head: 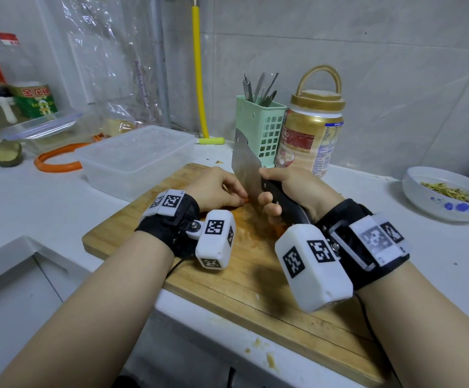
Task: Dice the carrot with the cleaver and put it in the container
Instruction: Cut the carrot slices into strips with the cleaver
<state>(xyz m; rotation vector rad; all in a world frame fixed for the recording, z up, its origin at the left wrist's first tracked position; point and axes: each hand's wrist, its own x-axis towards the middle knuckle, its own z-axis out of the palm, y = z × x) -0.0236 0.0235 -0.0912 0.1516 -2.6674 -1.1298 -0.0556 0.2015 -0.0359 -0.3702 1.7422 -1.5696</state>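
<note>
- Head view looks down on a rectangular wooden cutting board (255,278) with visible grain and plank seams, lying on a smooth white surface (45,208).
- Right hand (289,191): fingers clenched round the dark handle of the cleaver (246,166), thumb laid along its top. Blade is broad, flat, dull grey metal, held upright with its edge down at the board.
- Left hand (216,189): fingers curled downward, tips pressing on the carrot (244,201). Only a small orange end shows between fingertips and blade; the rest is hidden under the hand. The carrot lies on the board, just left of the blade.
- More orange shows under the right hand, near the handle; shape cannot be told.
- Container (135,158): clear, frosted plastic, rectangular with rounded corners, open-topped, standing on the surface touching the board's far left corner.
- Both wrists carry black straps with white blocks bearing square black-and-white markers.
- Behind the board: a pale green perforated plastic holder (258,127) with metal utensils, beside a jar (311,130) with a gold lid and loop handle.
- Far right: a shallow white bowl (446,194) with blue flower print holding yellowish scraps.
- Far left: a curved orange hose (57,161).
</note>
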